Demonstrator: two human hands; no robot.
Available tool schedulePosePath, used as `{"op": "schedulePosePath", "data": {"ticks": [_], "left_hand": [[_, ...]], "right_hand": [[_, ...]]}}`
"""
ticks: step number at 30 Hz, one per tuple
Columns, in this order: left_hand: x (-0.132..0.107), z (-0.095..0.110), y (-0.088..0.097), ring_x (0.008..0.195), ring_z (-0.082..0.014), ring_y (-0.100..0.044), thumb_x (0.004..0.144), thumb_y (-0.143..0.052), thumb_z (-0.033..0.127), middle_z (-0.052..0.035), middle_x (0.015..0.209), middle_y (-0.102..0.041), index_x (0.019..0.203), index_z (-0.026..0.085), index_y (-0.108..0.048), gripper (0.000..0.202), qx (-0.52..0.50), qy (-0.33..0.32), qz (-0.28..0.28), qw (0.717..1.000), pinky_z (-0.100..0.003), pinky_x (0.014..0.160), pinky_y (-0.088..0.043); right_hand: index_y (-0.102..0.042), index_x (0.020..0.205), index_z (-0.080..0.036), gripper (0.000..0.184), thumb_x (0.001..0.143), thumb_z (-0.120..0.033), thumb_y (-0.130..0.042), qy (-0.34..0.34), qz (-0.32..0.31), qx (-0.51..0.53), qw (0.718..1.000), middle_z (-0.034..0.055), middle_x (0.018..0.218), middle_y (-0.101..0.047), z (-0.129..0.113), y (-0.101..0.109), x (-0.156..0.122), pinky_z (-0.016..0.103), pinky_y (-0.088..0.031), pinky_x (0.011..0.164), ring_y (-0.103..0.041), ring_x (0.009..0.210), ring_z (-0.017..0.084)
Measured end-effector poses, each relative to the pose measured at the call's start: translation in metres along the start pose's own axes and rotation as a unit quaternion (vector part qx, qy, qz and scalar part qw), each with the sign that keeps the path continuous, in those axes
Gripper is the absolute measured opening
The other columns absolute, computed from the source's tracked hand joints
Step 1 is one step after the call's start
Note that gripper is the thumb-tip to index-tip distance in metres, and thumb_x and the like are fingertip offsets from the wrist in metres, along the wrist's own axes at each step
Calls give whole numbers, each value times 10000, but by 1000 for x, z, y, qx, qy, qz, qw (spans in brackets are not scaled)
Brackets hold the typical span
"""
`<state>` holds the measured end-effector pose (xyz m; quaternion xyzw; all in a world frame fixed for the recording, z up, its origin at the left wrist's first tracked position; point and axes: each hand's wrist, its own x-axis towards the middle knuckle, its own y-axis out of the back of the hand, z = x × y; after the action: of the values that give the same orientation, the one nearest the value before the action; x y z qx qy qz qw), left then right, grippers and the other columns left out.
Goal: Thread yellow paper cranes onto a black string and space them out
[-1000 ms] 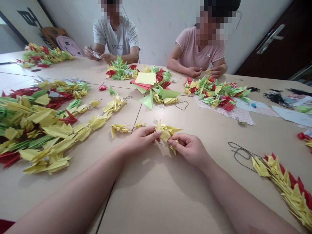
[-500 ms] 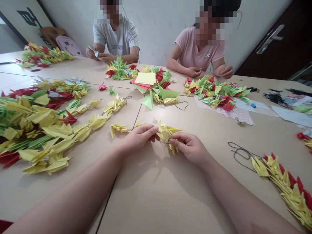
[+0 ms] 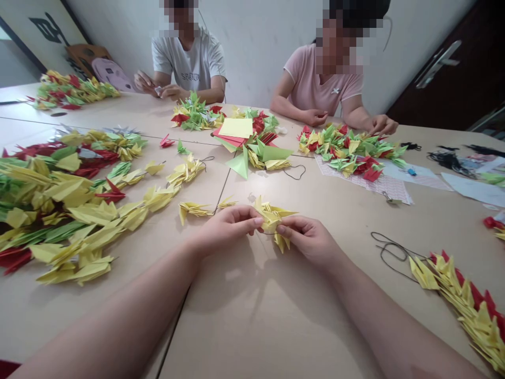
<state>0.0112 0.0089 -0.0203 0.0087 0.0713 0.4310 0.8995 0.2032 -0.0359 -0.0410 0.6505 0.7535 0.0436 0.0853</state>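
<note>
Both hands meet at the middle of the worktop [image 3: 244,337], forearms reaching in from the near corners of the view. The left hand [image 3: 226,226] has its grip pinched, thumb against fingers, on the left side of a yellow origami crane cluster [image 3: 271,215]; the right hand [image 3: 311,239] has its grip pinched on the right side. The cluster is between the two sets of fingertips, its points sticking up and right, with more yellow folds hanging below. A thin dark cord shows under it; whether either grip also holds that cord, I cannot tell.

A broad stretch of worktop lies between the forearms, crossed by the hands' shadows, and gives room toward the wearer. Left is tighter: a short yellow crane strand [image 3: 195,209] lies just beyond the left wrist, across the worktop seam [image 3: 173,329], and a large garland heap [image 3: 67,189] fills the left side. Ahead, a stack of square paper [image 3: 235,128] sits among folded cranes. On the right, bare worktop separates the hand from a looped dark cord [image 3: 394,251] and its red-and-yellow garland [image 3: 465,295], which runs off the right edge of view. Along the far edge sit two people, one in a white T-shirt [image 3: 189,60], one in a pink top [image 3: 311,79], the latter behind a mixed crane pile [image 3: 349,147] that partly covers printed paper sheets [image 3: 394,188].
</note>
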Motion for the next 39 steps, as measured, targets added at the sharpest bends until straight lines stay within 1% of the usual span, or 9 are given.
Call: {"op": "schedulePosePath", "data": {"ticks": [4, 10, 15, 19, 24, 28, 30, 35, 39], "left_hand": [[-1, -1, 1, 649, -89, -475, 756, -569, 352, 12, 701, -585, 725, 166, -593, 191, -44, -7, -14, 999, -221, 660, -364], [-2, -2, 3, 654, -93, -476, 716, -587, 247, 10, 674, -577, 684, 163, -604, 91, -104, -17, -45, 993, -223, 661, -368], [-4, 2, 1, 677, -108, -494, 711, -579, 228, 1, 693, -568, 694, 158, -600, 75, -83, -6, -65, 994, -235, 659, -383], [-4, 5, -4, 651, -93, -497, 694, -627, 265, 13, 702, -552, 731, 159, -543, 140, -73, -9, -98, 992, -214, 603, -380], [-3, 0, -6, 592, -95, -479, 650, -669, 371, 17, 681, -529, 786, 172, -496, 296, -2, -11, -45, 999, -206, 520, -343], [-1, 0, -4, 614, -95, -467, 705, -589, 455, 12, 679, -527, 754, 159, -534, 304, 4, -39, -27, 999, -212, 559, -354], [-1, -1, -3, 627, -96, -469, 707, -585, 460, 10, 683, -530, 745, 156, -549, 309, 7, -44, -17, 999, -215, 574, -359], [4, -11, -7, 585, -109, -497, 653, -657, 413, 5, 656, -557, 756, 168, -526, 297, 53, 18, 38, 998, -213, 508, -343], [6, -14, -10, 619, -122, -538, 632, -680, 388, 0, 682, -572, 744, 170, -490, 310, 40, -13, 58, 997, -220, 529, -372]], "right_hand": [[-661, 786, -172, 282, 706, -437, -609, 7, -6, 7, 1000, 20, 688, -588, 0, 1, 0, 245, -378, 552, -508, 635, 127], [-668, 815, -176, 309, 709, -455, -589, 19, -36, -29, 999, 25, 683, -588, -5, -1, -3, 255, -398, 590, -532, 705, 154], [-675, 852, -189, 314, 725, -457, -571, 30, -51, -47, 997, 28, 704, -593, -3, -1, -3, 261, -404, 617, -537, 752, 167], [-676, 856, -186, 321, 729, -460, -567, 30, -45, -62, 997, 17, 619, -552, -2, -1, -3, 263, -404, 618, -533, 758, 178], [-666, 877, -175, 335, 745, -461, -549, 18, -20, -80, 996, 11, 611, -533, -3, -3, -4, 242, -370, 551, -495, 640, 140], [-661, 860, -176, 323, 750, -455, -543, 13, -7, -106, 994, -4, 608, -495, -5, -4, -5, 223, -300, 488, -403, 543, 97], [-658, 846, -174, 321, 750, -456, -541, 14, -2, -111, 994, -18, 575, -453, -6, -5, -5, 220, -264, 465, -350, 508, 85], [-637, 838, -168, 313, 731, -450, -556, 17, 9, -89, 996, -42, 514, -363, -1, -6, -4, 223, -225, 439, -296, 470, 84], [-609, 883, -174, 302, 726, -427, -560, 14, 16, -63, 998, -48, 509, -353, 1, -8, -3, 227, -238, 437, -311, 461, 89]]}}
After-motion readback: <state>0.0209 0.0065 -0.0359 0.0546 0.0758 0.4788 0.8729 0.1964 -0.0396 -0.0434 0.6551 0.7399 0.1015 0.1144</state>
